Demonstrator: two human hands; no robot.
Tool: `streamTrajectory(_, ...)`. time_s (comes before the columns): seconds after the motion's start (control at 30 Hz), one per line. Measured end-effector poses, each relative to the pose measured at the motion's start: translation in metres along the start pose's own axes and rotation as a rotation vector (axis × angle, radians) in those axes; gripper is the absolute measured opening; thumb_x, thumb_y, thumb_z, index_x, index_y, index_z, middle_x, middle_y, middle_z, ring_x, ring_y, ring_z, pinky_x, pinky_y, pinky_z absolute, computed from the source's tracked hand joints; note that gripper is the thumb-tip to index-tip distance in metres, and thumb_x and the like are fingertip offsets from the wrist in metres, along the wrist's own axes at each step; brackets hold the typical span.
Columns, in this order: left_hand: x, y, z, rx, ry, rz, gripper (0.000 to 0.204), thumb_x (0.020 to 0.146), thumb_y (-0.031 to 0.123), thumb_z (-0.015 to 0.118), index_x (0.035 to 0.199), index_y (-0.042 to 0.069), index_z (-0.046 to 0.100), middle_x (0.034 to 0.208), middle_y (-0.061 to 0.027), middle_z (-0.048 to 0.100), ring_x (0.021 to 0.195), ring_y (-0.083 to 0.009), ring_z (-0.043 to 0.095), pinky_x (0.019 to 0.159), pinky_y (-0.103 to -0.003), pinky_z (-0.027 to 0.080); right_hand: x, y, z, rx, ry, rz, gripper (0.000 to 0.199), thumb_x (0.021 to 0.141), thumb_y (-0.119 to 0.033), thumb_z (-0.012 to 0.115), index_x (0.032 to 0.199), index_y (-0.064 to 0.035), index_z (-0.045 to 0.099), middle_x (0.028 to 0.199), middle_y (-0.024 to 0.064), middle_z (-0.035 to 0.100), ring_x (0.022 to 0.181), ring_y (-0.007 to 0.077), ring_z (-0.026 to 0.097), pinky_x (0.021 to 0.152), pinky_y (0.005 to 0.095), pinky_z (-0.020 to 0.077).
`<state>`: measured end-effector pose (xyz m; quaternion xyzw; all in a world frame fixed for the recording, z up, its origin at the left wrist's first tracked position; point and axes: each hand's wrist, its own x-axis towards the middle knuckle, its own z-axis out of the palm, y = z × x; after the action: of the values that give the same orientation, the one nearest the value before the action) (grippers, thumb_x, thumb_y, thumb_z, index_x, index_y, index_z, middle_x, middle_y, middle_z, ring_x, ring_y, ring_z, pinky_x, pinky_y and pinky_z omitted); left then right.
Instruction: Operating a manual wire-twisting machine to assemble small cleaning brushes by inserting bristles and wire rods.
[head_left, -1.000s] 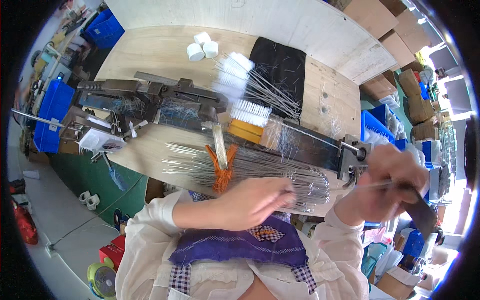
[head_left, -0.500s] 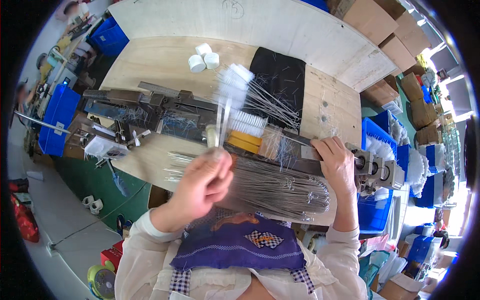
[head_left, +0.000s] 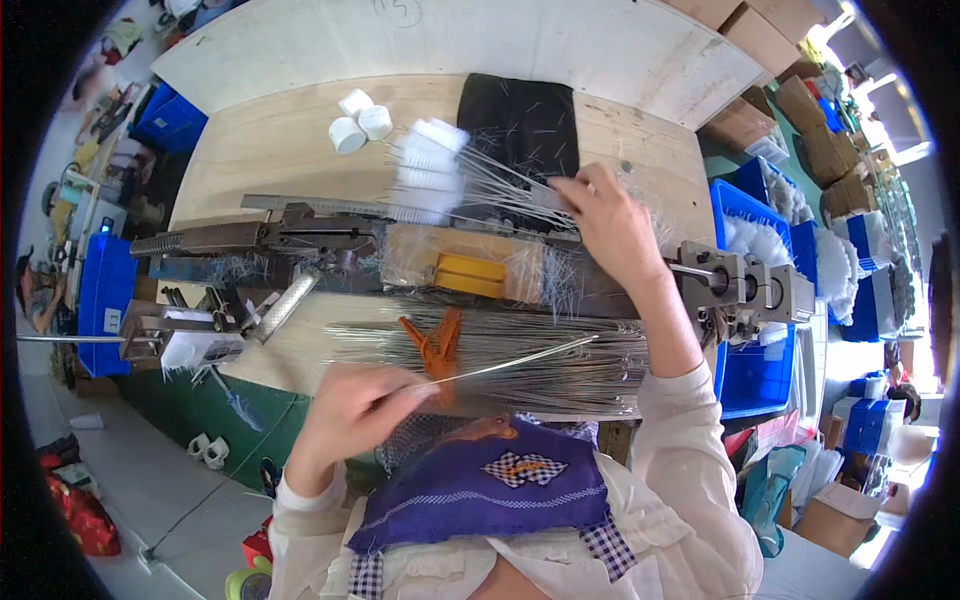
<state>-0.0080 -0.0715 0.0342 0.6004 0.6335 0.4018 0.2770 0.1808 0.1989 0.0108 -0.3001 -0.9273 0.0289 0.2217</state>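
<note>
My left hand (head_left: pixel 365 415) is closed on a thin metal wire (head_left: pixel 515 365) that points right across the wire bundle. Farther off, my right hand (head_left: pixel 612 225) pinches the wire stem end of a white bristle brush, at a pile of such brushes (head_left: pixel 430 175); which stem it grips is partly blurred. The pile lies behind a long metal bench fixture (head_left: pixel 330 235) with a yellow block (head_left: pixel 470 275) on it. In front of the fixture, a thick bundle of looped wires (head_left: pixel 540 375) lies with an orange cloth strip (head_left: pixel 437 345) across it.
Three white round pieces (head_left: pixel 347 135) stand at the back left. Under the brush stems lies a black cloth (head_left: pixel 525 120). At the right end is a metal chuck unit (head_left: pixel 740 285), beside blue bins (head_left: pixel 735 215) of white bristles. Loose bristles litter the fixture.
My right hand has left the fixture's right end and moved back to the brush pile. My left hand has lowered toward me with a wire. White bristles by the yellow block are gone.
</note>
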Motion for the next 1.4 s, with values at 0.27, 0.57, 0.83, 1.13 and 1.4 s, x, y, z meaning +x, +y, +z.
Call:
streamTrajectory(0.27, 0.132, 0.002, 0.116, 0.17, -0.271, 0.001, 0.04, 0.088, 0.036, 0.058, 0.066, 0.005, 0.069, 0.059, -0.017, 0.06, 0.059, -0.0367, 0.061, 0.059, -0.047, 0.049, -0.027, 0.026, -0.088, 0.323, 0.132, 0.366, 0.01, 0.086, -0.007, 0.065, 0.092, 0.0008, 0.066, 0.077, 0.011, 0.062, 0.066, 0.0176, 0.058, 0.064, 0.0264, 0.0459)
streamTrajectory(0.57, 0.093, -0.019, 0.025, 0.681, 0.282, 0.371, 0.014, 0.088, 0.017, 0.064, 0.085, 0.006, 0.072, 0.072, -0.0103, 0.066, 0.065, -0.0247, 0.063, 0.059, -0.036, 0.048, -0.011, -0.051, -0.021, 0.206, -0.05, -0.539, 0.038, 0.064, -0.003, 0.069, 0.102, -0.0052, 0.063, 0.084, 0.0062, 0.06, 0.08, 0.023, 0.061, 0.064, 0.0325, 0.0532)
streamTrajectory(0.83, 0.002, -0.053, 0.015, -0.968, 0.534, -0.537, 0.053, 0.103, 0.042, 0.031, 0.094, 0.002, 0.064, 0.06, -0.0043, 0.057, 0.049, -0.0098, 0.047, 0.046, -0.023, 0.037, 0.043, -0.101, 0.041, 0.589, -0.064, -0.477, 0.027, 0.073, -0.007, 0.068, 0.1, -0.006, 0.066, 0.088, 0.0086, 0.064, 0.082, 0.0292, 0.063, 0.072, 0.0377, 0.0528)
streamTrajectory(1.13, 0.019, -0.033, 0.031, -0.712, 0.333, -0.569, 0.018, 0.094, 0.016, 0.056, 0.106, 0.005, 0.053, 0.07, -0.0036, 0.052, 0.043, -0.0094, 0.043, 0.04, -0.026, 0.035, 0.051, -0.107, 0.05, 0.601, -0.168, -0.401, 0.023, 0.073, -0.005, 0.065, 0.097, -0.0043, 0.069, 0.088, 0.0111, 0.067, 0.081, 0.0299, 0.065, 0.073, 0.0373, 0.0536)
streamTrajectory(1.4, -0.035, -0.104, 0.0, -0.244, 0.251, -0.57, 0.026, 0.094, 0.031, 0.057, 0.085, 0.006, 0.058, 0.055, 0.003, 0.045, 0.044, -0.0061, 0.042, 0.041, -0.023, 0.035, 0.011, -0.123, 0.016, 0.217, 0.02, -0.481, 0.021, 0.075, -0.009, 0.066, 0.096, -0.0064, 0.065, 0.089, 0.008, 0.059, 0.073, 0.0229, 0.065, 0.056, 0.0328, 0.0541)
